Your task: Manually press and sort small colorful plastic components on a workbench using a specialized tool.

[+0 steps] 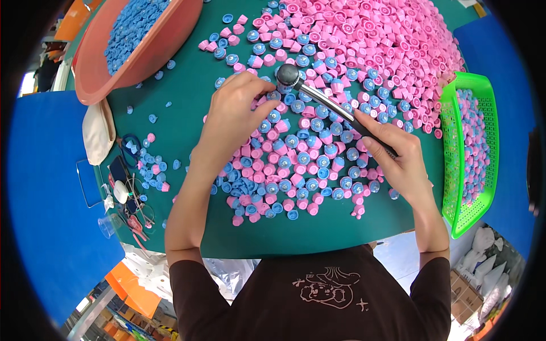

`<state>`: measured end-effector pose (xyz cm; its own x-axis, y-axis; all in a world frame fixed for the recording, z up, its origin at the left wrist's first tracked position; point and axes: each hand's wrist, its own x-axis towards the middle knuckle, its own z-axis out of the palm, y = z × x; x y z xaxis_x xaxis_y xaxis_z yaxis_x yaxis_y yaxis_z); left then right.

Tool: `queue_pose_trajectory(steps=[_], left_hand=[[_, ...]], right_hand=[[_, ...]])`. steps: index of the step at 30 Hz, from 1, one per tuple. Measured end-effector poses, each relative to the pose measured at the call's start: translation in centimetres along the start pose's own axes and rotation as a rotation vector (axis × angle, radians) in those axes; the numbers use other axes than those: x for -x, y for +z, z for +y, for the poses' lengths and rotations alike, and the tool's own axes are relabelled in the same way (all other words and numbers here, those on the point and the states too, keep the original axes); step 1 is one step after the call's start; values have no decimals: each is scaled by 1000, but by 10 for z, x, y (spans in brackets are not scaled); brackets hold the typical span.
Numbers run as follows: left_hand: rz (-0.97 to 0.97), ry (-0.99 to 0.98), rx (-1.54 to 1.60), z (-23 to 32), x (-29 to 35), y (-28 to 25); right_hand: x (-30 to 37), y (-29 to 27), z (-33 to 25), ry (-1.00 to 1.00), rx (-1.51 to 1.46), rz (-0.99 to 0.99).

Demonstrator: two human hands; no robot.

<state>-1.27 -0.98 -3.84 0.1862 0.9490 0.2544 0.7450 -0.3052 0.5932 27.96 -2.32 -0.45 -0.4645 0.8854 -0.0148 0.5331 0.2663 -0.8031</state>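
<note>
My right hand [395, 149] is wrapped round the handle of a small mallet [327, 102]. Its round black head is up beside my left fingertips, over the scattered pieces. My left hand [236, 111] has thumb and forefinger bent around a small toy cupcake [273, 95] with a blue top; its base is hidden. Many blue-topped cupcakes [292, 141] with pink cups lie on the green table [187, 113] below both hands. Loose blue caps [239, 186] gather near my left forearm.
A large heap of pink cups [381, 40] covers the table's far right. An orange basin [94, 79] of blue caps stands far left. At right is a green basket [452, 165] of pink and blue pieces. Glasses [147, 213] and a cloth pouch [98, 133] lie left.
</note>
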Motion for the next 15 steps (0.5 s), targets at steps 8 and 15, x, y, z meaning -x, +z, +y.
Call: queue_pose_trajectory(steps=[8,15], left_hand=[[-45,-77,-8,3,0,-4],[183,-369,-140,-19,42,-70]], right_hand=[[0,1,-6,9,48,-26],[-1,15,-14,-96,231,-73]])
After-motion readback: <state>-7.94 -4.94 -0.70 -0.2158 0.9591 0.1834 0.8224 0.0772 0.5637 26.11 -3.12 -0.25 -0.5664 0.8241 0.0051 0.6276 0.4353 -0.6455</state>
